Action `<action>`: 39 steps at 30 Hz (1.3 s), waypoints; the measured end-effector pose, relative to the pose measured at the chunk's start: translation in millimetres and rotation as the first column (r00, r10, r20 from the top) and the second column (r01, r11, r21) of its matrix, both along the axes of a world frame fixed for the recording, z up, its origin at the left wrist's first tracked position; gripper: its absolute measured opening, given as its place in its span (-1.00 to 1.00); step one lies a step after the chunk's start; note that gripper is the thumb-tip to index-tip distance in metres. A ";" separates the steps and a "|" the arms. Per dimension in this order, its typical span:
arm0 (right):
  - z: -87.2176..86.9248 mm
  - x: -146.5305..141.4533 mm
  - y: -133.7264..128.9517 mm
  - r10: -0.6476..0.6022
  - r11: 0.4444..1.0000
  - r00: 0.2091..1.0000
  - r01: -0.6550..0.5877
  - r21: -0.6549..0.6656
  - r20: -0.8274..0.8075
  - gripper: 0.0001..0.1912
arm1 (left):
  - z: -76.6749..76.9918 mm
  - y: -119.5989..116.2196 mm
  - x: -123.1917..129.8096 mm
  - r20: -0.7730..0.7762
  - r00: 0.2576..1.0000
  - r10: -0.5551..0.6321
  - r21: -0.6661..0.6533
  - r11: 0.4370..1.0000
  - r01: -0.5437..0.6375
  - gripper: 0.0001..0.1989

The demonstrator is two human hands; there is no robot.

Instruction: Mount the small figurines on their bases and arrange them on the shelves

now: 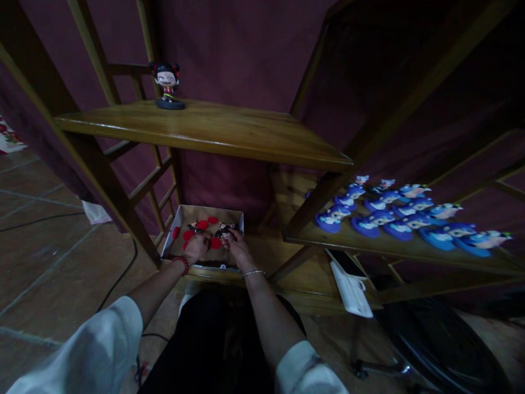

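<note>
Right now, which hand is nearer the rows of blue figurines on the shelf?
Right hand: over the cardboard box, left of the blue figurines. Left hand: farther from them, beyond the right hand.

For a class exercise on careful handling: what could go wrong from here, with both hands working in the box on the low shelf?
The loose red discs in the cardboard box lie right under the left hand and right hand, so they might get knocked aside. The box seems close to the shelf's front edge, so it could tip. The crowded blue figures on the side shelf could topple if bumped.
</note>
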State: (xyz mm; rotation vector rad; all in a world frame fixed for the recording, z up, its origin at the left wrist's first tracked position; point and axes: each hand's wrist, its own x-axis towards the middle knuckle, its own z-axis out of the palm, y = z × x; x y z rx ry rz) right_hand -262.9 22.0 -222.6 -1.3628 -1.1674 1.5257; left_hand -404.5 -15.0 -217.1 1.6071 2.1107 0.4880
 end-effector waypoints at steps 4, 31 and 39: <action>4.1 1.4 -0.3 -0.014 1.000 0.999 0.014 0.002 -0.041 -0.65 | 2.0 -1.4 7.5 -0.105 0.989 -0.103 0.007 0.995 0.104 -0.68; -0.2 0.5 -0.9 -0.022 0.997 0.988 0.011 -0.070 -0.154 -0.67 | -1.3 -6.0 23.3 -0.326 0.930 -0.167 -0.072 0.986 0.152 -0.65; -3.6 -5.8 -2.1 -0.011 0.998 0.995 0.005 -0.065 -0.096 -0.74 | 1.3 -12.5 19.7 -0.210 0.967 -0.144 0.045 0.987 0.157 -0.73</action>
